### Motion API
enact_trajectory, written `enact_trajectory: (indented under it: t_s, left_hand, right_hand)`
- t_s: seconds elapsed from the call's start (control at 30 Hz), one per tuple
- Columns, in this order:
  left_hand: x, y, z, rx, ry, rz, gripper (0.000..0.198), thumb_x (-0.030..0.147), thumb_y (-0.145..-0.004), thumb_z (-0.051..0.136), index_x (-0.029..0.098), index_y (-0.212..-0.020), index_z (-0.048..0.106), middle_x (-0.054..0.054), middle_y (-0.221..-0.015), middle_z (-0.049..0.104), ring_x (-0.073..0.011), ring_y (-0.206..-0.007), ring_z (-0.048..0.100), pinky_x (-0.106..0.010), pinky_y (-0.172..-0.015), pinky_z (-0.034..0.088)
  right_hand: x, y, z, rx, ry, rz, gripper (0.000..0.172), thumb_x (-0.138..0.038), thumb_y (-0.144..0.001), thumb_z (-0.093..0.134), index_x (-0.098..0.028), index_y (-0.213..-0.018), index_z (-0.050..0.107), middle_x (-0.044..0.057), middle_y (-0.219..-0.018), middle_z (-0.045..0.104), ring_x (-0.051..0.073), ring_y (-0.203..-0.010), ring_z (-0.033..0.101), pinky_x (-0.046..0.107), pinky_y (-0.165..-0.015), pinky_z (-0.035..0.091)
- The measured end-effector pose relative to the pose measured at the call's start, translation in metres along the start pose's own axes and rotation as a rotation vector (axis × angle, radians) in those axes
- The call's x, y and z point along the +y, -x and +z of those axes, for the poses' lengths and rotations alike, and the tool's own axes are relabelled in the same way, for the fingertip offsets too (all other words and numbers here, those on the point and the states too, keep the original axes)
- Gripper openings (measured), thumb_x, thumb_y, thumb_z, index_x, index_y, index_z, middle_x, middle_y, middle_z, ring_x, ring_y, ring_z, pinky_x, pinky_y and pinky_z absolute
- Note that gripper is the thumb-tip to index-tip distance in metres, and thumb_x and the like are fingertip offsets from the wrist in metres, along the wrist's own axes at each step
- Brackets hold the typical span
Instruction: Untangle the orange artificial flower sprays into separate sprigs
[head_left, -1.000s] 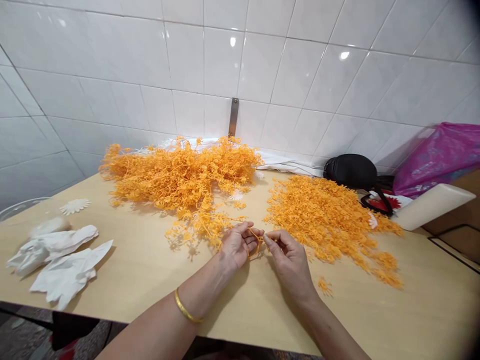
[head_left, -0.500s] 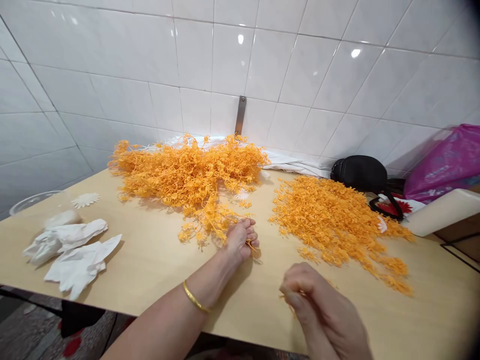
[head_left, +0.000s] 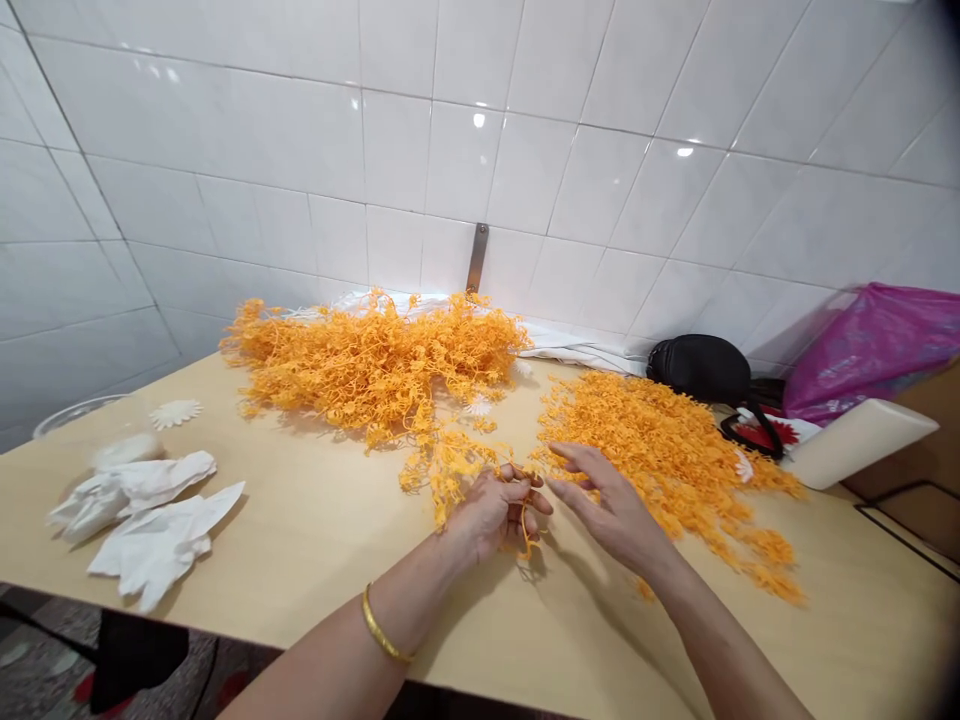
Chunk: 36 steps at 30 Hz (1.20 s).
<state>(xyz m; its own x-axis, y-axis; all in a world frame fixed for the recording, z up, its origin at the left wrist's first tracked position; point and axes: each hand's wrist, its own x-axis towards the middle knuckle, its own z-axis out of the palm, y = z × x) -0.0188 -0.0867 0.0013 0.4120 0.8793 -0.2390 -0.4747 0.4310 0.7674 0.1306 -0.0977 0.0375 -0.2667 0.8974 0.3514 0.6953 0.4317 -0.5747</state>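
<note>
Head view: left hand [head_left: 491, 515] holds orange sprig [head_left: 527, 546]; right hand [head_left: 613, 508] nearby.

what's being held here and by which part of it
The left hand holds an orange sprig by its thin stem, among the fingers. The right hand is open beside it, with nothing visibly held.
</note>
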Motion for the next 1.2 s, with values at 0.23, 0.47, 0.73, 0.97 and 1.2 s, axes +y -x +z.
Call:
enact_trajectory:
  t_s: [0.23, 0.47, 0.73, 0.97, 1.2]
  left_hand:
    - [0.003, 0.005, 0.003, -0.02, 0.031, -0.02, 0.007, 0.008, -0.066, 0.046, 0.014, -0.069, 0.049, -0.001, -0.052, 0.056, -0.0071, -0.036, 0.045, -0.02, -0.042, 0.04]
    - [0.006, -0.001, 0.002, 0.153, 0.309, -0.006, 0.01, 0.021, -0.073, 0.05, 0.013, -0.067, 0.05, 0.001, -0.052, 0.052, -0.0081, -0.044, 0.049, -0.021, -0.047, 0.042]
    - [0.008, -0.01, -0.006, 0.361, 0.442, 0.016, 0.016, 0.01, -0.077, 0.045, 0.012, -0.062, 0.048, -0.002, -0.054, 0.054, -0.0072, -0.047, 0.051, -0.017, -0.047, 0.041]
    - [-0.008, -0.002, 0.014, 0.313, 0.456, -0.042, 0.016, 0.006, -0.077, 0.044, 0.013, -0.062, 0.044, 0.0, -0.05, 0.049, -0.0056, -0.042, 0.047, -0.015, -0.044, 0.039]
    - [0.02, -0.004, 0.002, 0.303, 0.444, 0.094, 0.023, 0.013, -0.085, 0.032, 0.015, -0.063, 0.036, 0.004, -0.047, 0.042, 0.0005, -0.03, 0.025, -0.01, -0.032, 0.019]
  right_hand:
    - [-0.008, -0.02, 0.02, -0.036, -0.064, -0.032, 0.024, -0.028, -0.083, 0.038, -0.018, -0.074, 0.058, 0.003, -0.07, 0.058, 0.015, -0.068, 0.053, 0.027, -0.062, 0.039]
    - [-0.015, -0.008, 0.026, -0.03, 0.572, -0.353, 0.018, -0.008, -0.074, 0.042, -0.016, -0.083, 0.056, 0.006, -0.075, 0.053, 0.019, -0.07, 0.045, 0.029, -0.063, 0.032]
    - [-0.034, 0.007, 0.045, -0.025, 0.744, -0.47, 0.018, -0.001, -0.066, 0.041, -0.016, -0.07, 0.051, 0.005, -0.068, 0.051, 0.018, -0.063, 0.041, 0.031, -0.062, 0.028]
    - [-0.034, 0.035, 0.035, 0.071, 0.654, -0.478, 0.019, -0.002, -0.069, 0.036, -0.016, -0.066, 0.048, 0.004, -0.063, 0.047, 0.017, -0.06, 0.037, 0.032, -0.061, 0.029]
    - [-0.033, 0.077, 0.022, 0.3, 0.262, -0.619, 0.025, -0.007, -0.079, 0.034, -0.018, -0.057, 0.038, -0.003, -0.049, 0.032, 0.011, -0.049, 0.031, 0.027, -0.055, 0.029]
